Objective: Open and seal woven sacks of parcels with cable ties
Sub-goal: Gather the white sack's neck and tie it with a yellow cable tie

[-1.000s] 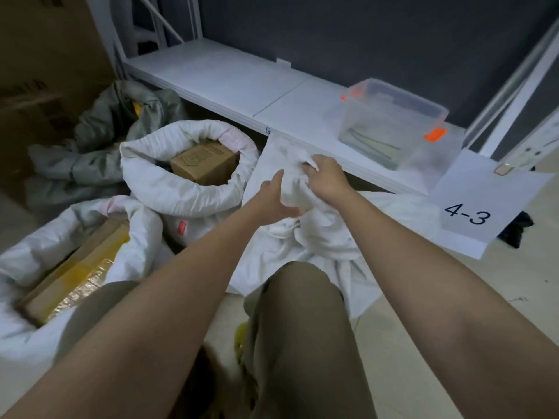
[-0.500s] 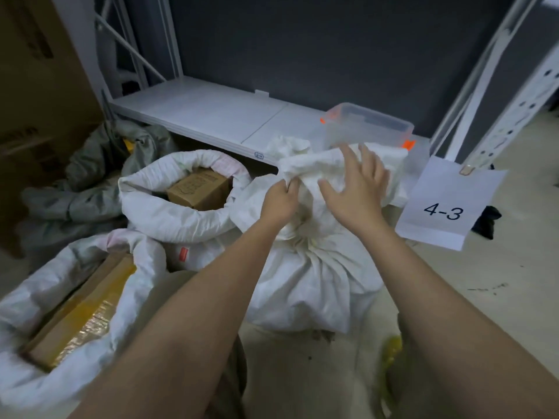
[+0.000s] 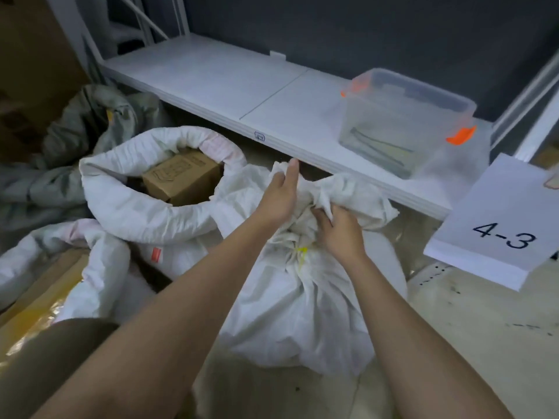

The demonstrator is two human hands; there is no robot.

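Note:
A white woven sack (image 3: 296, 309) stands on the floor in front of me, its neck gathered and bound by a yellow cable tie (image 3: 301, 252). My left hand (image 3: 279, 195) lies against the loose cloth above the neck with its fingers straight and pointing up. My right hand (image 3: 340, 232) grips the bunched cloth just above the tie. To the left, a second white sack (image 3: 133, 204) stands open with its rim rolled down and a cardboard box (image 3: 181, 176) inside. A third open sack (image 3: 90, 273) at the lower left holds a taped parcel.
A low white shelf (image 3: 242, 95) runs behind the sacks, carrying a clear plastic bin (image 3: 405, 122) with orange clips. A paper sign reading 4-3 (image 3: 499, 225) hangs at the right. Grey sacks (image 3: 75, 140) lie heaped at the left. My knee (image 3: 51, 358) is at the lower left.
My right hand dropped from an open reach above the sack and now grips the cloth at the neck. My left hand moved up with its fingers straightened. The yellow tie has come into view.

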